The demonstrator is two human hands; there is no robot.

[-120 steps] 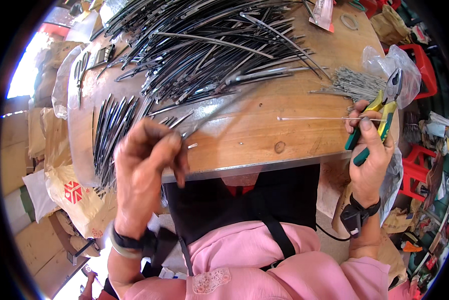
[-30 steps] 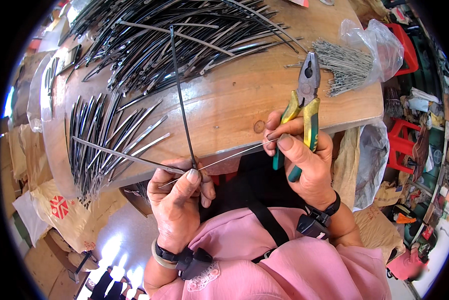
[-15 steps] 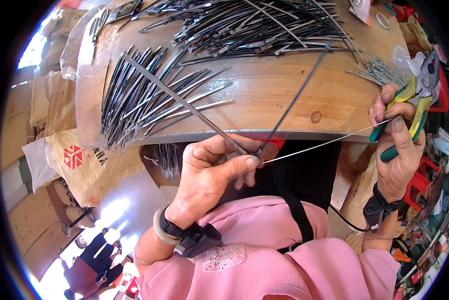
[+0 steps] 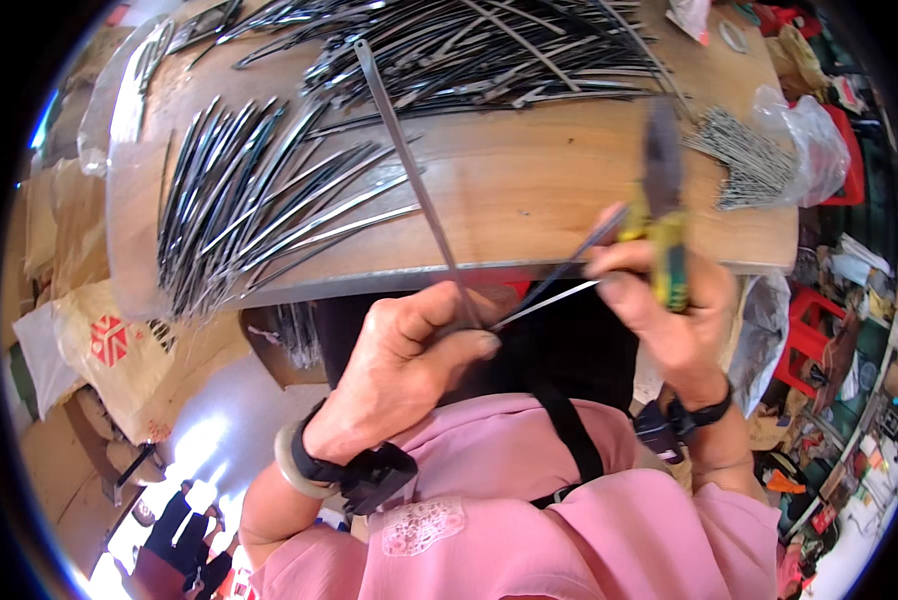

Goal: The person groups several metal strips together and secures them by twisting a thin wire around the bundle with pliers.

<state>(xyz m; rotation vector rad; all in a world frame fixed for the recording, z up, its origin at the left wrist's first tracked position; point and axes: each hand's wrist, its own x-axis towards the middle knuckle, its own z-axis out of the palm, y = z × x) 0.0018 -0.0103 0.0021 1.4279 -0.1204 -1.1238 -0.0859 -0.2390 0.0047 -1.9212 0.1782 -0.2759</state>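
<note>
My left hand [image 4: 394,365] is closed in a pinch above my lap, in front of the table edge. From its fingers a long flat metal strip [image 4: 406,145], with a small hole at its tip, slants up over the table. A darker strip [image 4: 564,268] and a thin metal wire [image 4: 547,302] run from the same pinch toward my right hand [image 4: 684,325]. That hand is closed round pliers [image 4: 661,185] with yellow-green handles, blurred by motion, jaws pointing up. Its thumb and fingertips are at the wire and dark strip; their exact grip is blurred.
On the wooden table [image 4: 549,170] a large heap of dark metal strips [image 4: 469,55] lies at the back, a fanned bundle [image 4: 239,200] at left. Short thin rods [image 4: 744,160] sit at right by a clear plastic bag [image 4: 814,150]. A red stool [image 4: 804,335] stands right.
My right hand has moved left, close to my left hand, with the pliers swinging jaws-up. The flat strip has turned from slanting far left to nearly upright.
</note>
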